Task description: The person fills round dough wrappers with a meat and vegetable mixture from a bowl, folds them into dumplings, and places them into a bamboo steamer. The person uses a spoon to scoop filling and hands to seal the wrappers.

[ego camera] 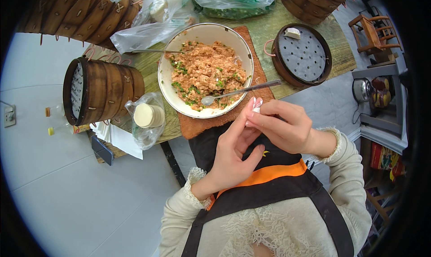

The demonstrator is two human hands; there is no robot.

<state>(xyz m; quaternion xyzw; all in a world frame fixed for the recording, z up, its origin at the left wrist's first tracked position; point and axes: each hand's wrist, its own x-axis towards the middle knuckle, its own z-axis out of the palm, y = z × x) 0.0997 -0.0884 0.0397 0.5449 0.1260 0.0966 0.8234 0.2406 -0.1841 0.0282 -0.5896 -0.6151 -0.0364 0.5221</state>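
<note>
A small dough wrapper (257,109) with a little pink filling showing is pinched between my two hands, in front of the bowl. My left hand (234,156) supports it at the fingertips, thumb apart; my right hand (286,124) presses its edge with thumb and fingers, which partly hide it. Just beyond, a white enamel bowl (164,88) holds minced meat filling (208,66) with chopped green onion. A metal spoon (242,91) rests in the filling, handle over the near right rim. To the left, a stack of round dough wrappers (149,115) sits in a plastic bag (144,140).
One folded dumpling (292,33) lies on the perforated liner of a bamboo steamer (281,66) at right. Stacked steamers (111,88) stand left, others at the far corners. Plastic bags (161,28) lie behind the bowl. A phone (102,151) is at the table's left edge.
</note>
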